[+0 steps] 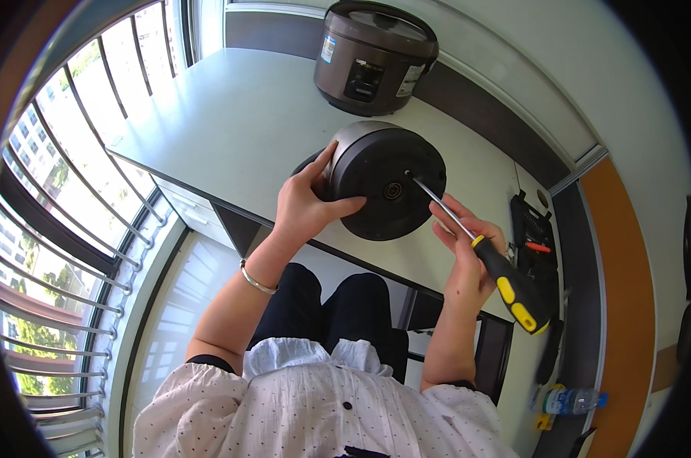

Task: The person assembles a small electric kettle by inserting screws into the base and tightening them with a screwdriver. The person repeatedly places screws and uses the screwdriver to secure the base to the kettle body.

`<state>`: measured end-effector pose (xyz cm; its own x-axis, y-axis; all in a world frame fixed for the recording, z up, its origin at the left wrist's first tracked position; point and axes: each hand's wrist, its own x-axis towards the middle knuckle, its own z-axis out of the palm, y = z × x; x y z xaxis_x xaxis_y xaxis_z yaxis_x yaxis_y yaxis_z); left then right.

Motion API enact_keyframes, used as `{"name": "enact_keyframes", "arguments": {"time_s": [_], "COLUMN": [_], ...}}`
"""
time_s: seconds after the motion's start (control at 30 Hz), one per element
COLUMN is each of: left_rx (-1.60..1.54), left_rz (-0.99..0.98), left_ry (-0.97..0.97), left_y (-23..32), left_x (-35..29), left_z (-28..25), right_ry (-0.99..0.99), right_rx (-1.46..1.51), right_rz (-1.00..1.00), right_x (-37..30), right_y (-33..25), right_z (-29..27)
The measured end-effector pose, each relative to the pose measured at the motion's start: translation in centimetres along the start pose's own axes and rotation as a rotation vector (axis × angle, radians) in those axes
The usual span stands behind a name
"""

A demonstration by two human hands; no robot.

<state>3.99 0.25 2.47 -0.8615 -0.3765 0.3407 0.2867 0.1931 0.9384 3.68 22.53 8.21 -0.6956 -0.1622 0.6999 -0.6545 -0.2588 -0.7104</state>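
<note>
An electric kettle-like vessel (372, 217) with a silver side lies tipped over, its round black base turned toward me. At the middle of that base is a ringed brass-coloured connector (393, 191). My left hand (307, 200) grips the vessel's left side, thumb on the black base and fingers round the silver wall. In my right hand (471, 240) is a screwdriver (505, 278) with a black and yellow handle. Its long metal shaft runs up and left, and the tip meets a small hole right above the connector.
Behind stands a brown rice cooker (376, 61) on the pale table (231, 114). To the right lies an open black tool case (534, 237) with a red-handled tool. A water bottle (570, 401) lies at the lower right. Barred windows (63, 252) run along the left.
</note>
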Motion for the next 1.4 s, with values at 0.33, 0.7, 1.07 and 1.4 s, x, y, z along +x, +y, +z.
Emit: {"name": "enact_keyframes", "arguments": {"time_s": [0.33,0.7,1.07,1.4], "left_rx": [0.050,0.068,0.089,-0.006], "left_rz": [-0.015,0.003,0.038,0.030], "left_ry": [-0.012,-0.003,-0.007,-0.015], "left_y": [0.3,0.5,0.2,0.4], "left_x": [0.0,-0.3,-0.2,-0.2], "left_z": [-0.1,0.3,0.3,0.4], "right_ry": [0.002,0.015,0.335,0.133], "right_rx": [-0.145,-0.164,0.124,-0.104], "right_rz": [-0.020,-0.196,0.186,0.030], "right_x": [-1.2,0.2,-1.7,-3.6], "right_y": [0.4,0.8,0.7,-0.5], "right_z": [-0.7,-1.6,-1.0,-1.7]}}
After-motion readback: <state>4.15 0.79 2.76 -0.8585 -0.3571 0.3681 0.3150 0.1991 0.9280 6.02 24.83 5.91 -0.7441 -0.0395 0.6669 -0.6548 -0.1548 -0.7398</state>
